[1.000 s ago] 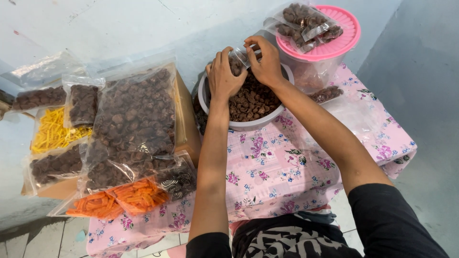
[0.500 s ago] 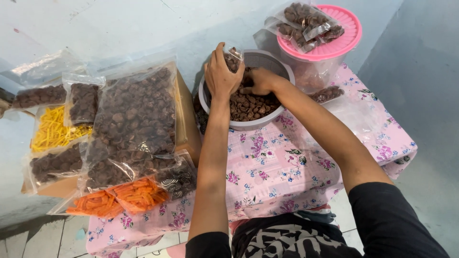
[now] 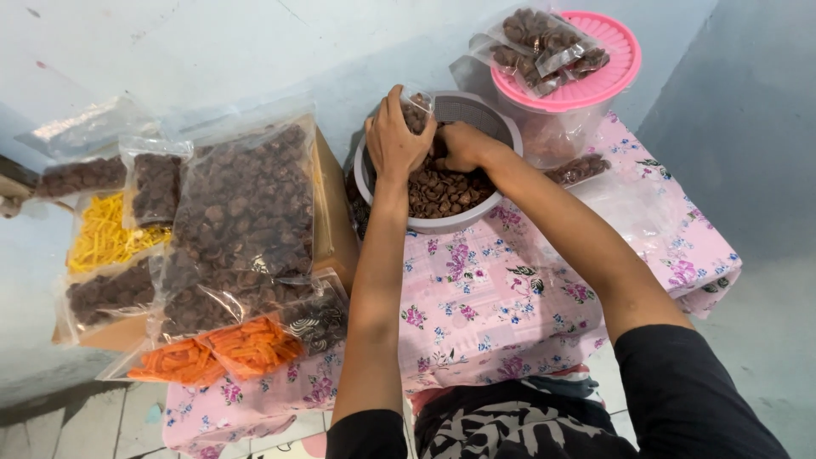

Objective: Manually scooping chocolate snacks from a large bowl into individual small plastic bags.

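A white perforated bowl (image 3: 501,127) full of brown ring-shaped snacks (image 3: 442,191) stands on a table with a pink floral cloth (image 3: 510,297). My left hand (image 3: 393,140) holds a small clear plastic bag (image 3: 416,106), partly filled with the snacks, upright over the bowl's left side. My right hand (image 3: 461,144) is down in the bowl, fingers curled into the snacks just right of the bag. What those fingers hold is hidden.
A clear tub with a pink lid (image 3: 586,89) stands behind the bowl, with filled small bags (image 3: 544,38) on top. One more filled bag (image 3: 578,168) lies by its base. At left, large bags of brown (image 3: 242,212), yellow (image 3: 102,238) and orange (image 3: 217,357) snacks lie on a cardboard box.
A second ago both hands were at the bag's mouth above the bowl. My right hand has since dropped into the snacks, while my left keeps holding the bag.
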